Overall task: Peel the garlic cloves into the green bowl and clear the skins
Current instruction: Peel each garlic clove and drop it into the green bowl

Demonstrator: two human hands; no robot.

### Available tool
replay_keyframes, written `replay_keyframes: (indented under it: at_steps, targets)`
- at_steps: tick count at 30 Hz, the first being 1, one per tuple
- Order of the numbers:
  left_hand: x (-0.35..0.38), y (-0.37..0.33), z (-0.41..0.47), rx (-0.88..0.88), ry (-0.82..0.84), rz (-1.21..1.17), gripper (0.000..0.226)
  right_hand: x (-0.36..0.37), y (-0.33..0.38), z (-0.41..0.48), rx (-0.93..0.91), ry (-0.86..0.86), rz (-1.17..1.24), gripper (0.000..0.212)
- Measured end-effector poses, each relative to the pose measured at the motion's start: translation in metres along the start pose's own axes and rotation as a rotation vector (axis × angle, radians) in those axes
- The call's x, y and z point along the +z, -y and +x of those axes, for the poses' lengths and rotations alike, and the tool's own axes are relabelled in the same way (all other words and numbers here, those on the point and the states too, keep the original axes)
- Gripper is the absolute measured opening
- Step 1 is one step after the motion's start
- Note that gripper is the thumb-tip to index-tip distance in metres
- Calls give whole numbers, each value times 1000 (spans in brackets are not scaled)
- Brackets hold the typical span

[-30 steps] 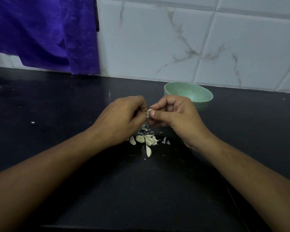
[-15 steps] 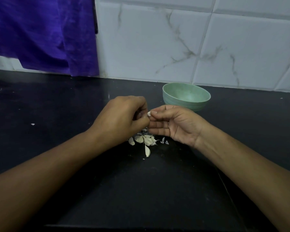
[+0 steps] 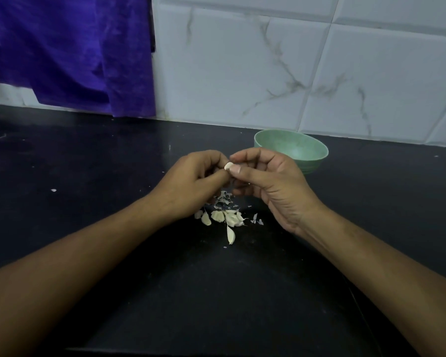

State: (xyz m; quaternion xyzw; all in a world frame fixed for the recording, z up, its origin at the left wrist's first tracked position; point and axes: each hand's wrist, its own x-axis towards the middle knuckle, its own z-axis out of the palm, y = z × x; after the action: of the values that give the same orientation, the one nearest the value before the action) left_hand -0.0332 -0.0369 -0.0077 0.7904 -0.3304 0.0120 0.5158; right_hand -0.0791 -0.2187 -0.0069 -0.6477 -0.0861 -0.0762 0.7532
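While loose garlic cloves (image 3: 225, 219) lie on the black counter (image 3: 88, 176) below, left hand (image 3: 191, 184) and right hand (image 3: 271, 181) together pinch one garlic clove (image 3: 228, 166), the green bowl (image 3: 291, 150) just behind.

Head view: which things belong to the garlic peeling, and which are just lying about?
Job: left hand and right hand pinching one clove; loose cloves; skin scraps; green bowl.
Lying about: purple cloth; tiled wall; stray white fleck.
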Motion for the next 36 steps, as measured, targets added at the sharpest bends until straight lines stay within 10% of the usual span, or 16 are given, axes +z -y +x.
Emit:
replay_keyframes:
  at_steps: [15, 36]
  targets:
    - [-9, 3, 3, 78, -78, 170, 16, -14, 0, 6, -171, -32, -361, 14]
    - [3, -14, 1, -276, -183, -372, 13, -8, -8, 4, -331, -25, -398, 11]
